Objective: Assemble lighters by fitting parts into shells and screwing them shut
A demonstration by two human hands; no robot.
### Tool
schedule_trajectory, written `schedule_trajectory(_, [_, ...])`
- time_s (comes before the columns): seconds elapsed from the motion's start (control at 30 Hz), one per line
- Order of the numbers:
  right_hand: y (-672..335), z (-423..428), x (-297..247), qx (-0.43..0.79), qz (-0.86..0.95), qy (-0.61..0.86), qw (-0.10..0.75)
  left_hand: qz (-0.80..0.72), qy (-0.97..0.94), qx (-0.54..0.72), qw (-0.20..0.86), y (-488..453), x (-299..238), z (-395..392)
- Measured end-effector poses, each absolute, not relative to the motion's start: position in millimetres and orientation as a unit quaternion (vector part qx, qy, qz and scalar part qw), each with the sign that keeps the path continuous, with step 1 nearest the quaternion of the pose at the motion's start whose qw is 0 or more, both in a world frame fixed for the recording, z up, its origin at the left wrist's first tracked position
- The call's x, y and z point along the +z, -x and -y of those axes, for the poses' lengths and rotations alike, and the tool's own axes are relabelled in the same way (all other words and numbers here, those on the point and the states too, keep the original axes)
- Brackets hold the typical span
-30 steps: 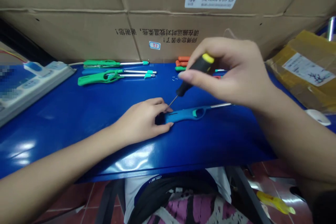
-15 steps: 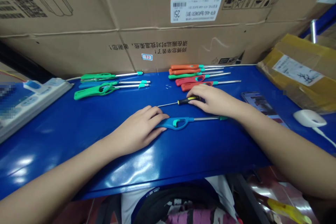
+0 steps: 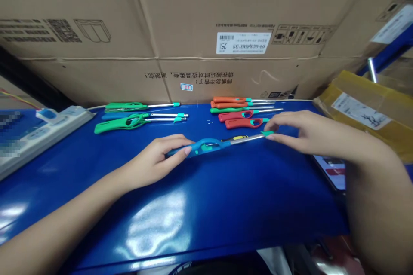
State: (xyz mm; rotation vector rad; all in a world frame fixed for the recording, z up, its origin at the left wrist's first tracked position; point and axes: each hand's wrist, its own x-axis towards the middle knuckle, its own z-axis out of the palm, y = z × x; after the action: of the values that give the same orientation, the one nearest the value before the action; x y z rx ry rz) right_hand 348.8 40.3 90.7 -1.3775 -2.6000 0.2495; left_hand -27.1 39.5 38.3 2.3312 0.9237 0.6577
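A blue long-neck gas lighter (image 3: pixel 210 146) is held across the middle of the table by both hands. My left hand (image 3: pixel 158 157) is closed round its handle, thumb on the near side. With thumb and fingers, my right hand (image 3: pixel 292 131) pinches the green tip at the end of its metal tube. Just behind the lighter lies a screwdriver (image 3: pixel 240 138) with a black and yellow handle, partly hidden by it. Red, orange and green lighters (image 3: pixel 243 123) lie side by side beyond my right hand. Green and blue lighters (image 3: pixel 122 125) lie at the back left.
Tiny pale pieces (image 3: pixel 209 122) lie between the two lighter groups. A white power strip (image 3: pixel 41 137) runs along the left side. A phone (image 3: pixel 331 169) lies under my right forearm, near a yellow-taped parcel (image 3: pixel 358 109). A large cardboard box (image 3: pixel 129 81) walls off the back.
My right hand has let go of the screwdriver and moved right to the blue lighter's tip. The lighter has been lifted and turned over in my left hand. The view has tilted up.
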Motion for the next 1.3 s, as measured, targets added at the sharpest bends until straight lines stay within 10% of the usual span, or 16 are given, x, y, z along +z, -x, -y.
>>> schedule_trajectory(0.53, [-285,-17,62,0.122,0.923,0.337,0.141,-0.373,-0.798,0.266,0.393,2,30,-15])
schedule_trajectory(1.0, [-275,-20,51,0.117,0.935,0.333,0.033,-0.299,-0.877,0.296,0.231,11,22,-10])
schedule_trajectory(1.3, [-274,-20,39,0.139,0.920,0.344,0.131,-0.331,-0.861,0.293,0.251,12,22,-11])
